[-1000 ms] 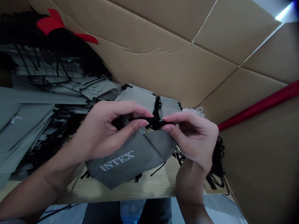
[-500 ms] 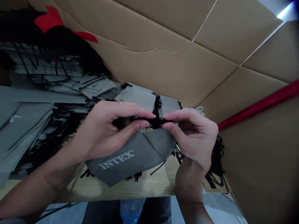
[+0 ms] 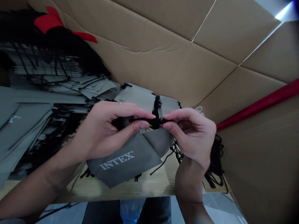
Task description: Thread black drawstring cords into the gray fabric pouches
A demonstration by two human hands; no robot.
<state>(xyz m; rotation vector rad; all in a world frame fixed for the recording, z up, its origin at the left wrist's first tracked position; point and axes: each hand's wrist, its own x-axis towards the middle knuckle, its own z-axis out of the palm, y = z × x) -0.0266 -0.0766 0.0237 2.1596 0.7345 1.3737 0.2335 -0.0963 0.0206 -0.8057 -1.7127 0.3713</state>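
Note:
Between my two hands runs a short length of black cord (image 3: 156, 122), bunched in the middle. My left hand (image 3: 112, 127) pinches its left part between thumb and fingers, a ring on one finger. On the other side my right hand (image 3: 191, 133) pinches the cord close to the bunched part. Just below hangs a grey pouch (image 3: 126, 168) with white INTEX lettering, tilted, its stitched upper edge near both thumbs. Whether the cord joins the pouch is hidden behind my fingers.
Grey pouches with black cords lie piled at the left (image 3: 35, 118). Small stacks of grey pouches (image 3: 137, 95) stand behind my hands. Loose black cords (image 3: 216, 158) lie at right on the pale tabletop (image 3: 154, 189). Cardboard walls (image 3: 158, 53) enclose the back and right.
The pouch's right end has shifted, with its front flap corner now showing more sharply. My right hand has moved very slightly left; both hands keep their pinch on the cord.

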